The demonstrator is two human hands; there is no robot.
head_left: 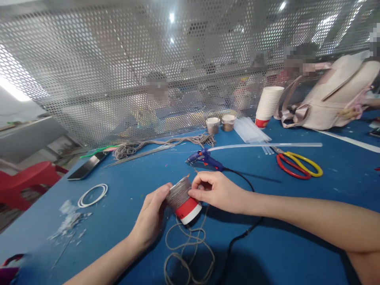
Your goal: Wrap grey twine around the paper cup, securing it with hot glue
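A red-and-white paper cup (188, 209), tilted on its side, has grey cord (179, 193) wound round much of its wall. My left hand (152, 215) grips the cup from the left, thumb on the cord-covered part. At the cup's right side my right hand (212, 192) pinches with thumb and forefinger against the wound cord; the cord itself is mostly hidden by the fingers. Loose cord (190, 259) trails in loops on the table below. Just beyond the hands lies a blue glue gun (206, 159) with a long clear glue stick (267, 145) in its back.
Scissors (299, 165) with red and yellow handles lie at right. Behind stand two cord-wrapped cups (213, 126), stacked paper cups (269, 103) and a pale backpack (329, 99). A phone (88, 166), a white ring (93, 195) and scraps (71, 219) lie left. A black cable (237, 237) crosses the table.
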